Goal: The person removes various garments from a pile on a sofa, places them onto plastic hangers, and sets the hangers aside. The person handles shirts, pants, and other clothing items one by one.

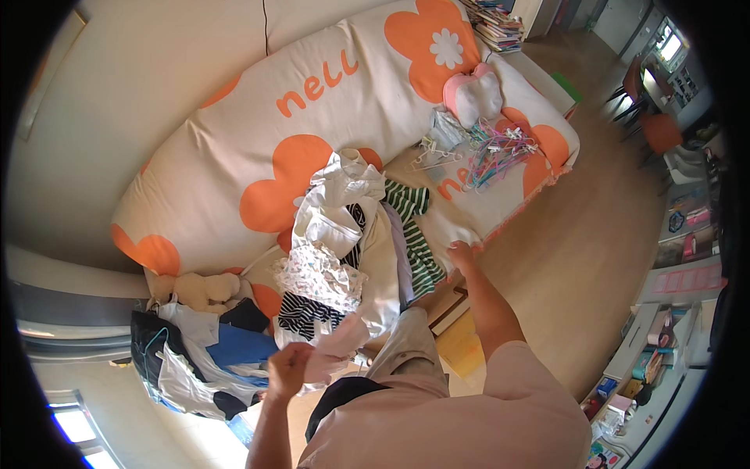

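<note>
My left hand is closed on a thin pale pink cloth, which hangs out to the right of the fist. My right hand is near the sofa's front edge, beside a green-and-white striped garment; whether its fingers hold anything cannot be told. Between the hands lies a heap of clothes on the sofa: a cream garment, a white ruffled print garment and a black-and-white striped one.
The sofa cover has orange flowers. Colourful hangers and a pink-and-white cushion lie on its far end. More clothes and a plush toy are at the left. Stacked books stand behind; shelves are at the right.
</note>
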The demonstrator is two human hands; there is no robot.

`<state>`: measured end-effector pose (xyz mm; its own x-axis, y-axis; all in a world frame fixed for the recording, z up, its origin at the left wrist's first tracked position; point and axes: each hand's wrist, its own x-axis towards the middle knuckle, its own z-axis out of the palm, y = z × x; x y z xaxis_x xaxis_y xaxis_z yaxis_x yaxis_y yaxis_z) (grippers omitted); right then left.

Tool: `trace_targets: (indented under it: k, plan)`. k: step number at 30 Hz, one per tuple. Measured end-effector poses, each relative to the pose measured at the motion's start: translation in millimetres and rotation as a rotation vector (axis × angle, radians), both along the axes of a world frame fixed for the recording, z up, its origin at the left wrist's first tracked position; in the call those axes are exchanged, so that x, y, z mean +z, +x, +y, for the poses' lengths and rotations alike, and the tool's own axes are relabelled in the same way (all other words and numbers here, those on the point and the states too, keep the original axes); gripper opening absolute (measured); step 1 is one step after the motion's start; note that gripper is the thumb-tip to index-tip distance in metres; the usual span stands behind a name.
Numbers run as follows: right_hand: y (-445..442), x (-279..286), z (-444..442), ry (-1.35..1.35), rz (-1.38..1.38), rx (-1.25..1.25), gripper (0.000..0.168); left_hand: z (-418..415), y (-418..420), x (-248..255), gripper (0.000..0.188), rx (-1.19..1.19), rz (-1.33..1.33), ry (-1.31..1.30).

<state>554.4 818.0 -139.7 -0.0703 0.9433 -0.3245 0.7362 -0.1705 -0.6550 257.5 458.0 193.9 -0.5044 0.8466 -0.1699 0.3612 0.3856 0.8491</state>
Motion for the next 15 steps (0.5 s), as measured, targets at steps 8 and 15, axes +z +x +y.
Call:
trace_targets:
  k: [8, 15]
  plan:
    - [-36, -51, 91, -0.082, -0.041, 0.065, 0.043, 107, -69, -7, 0.009, 0.052, 0.354, 0.123]
    - [-92, -125, 210, -0.130, 0.071, -0.014, 0.044, 152, -155, -207, 0.012, -0.062, 0.560, -0.303]
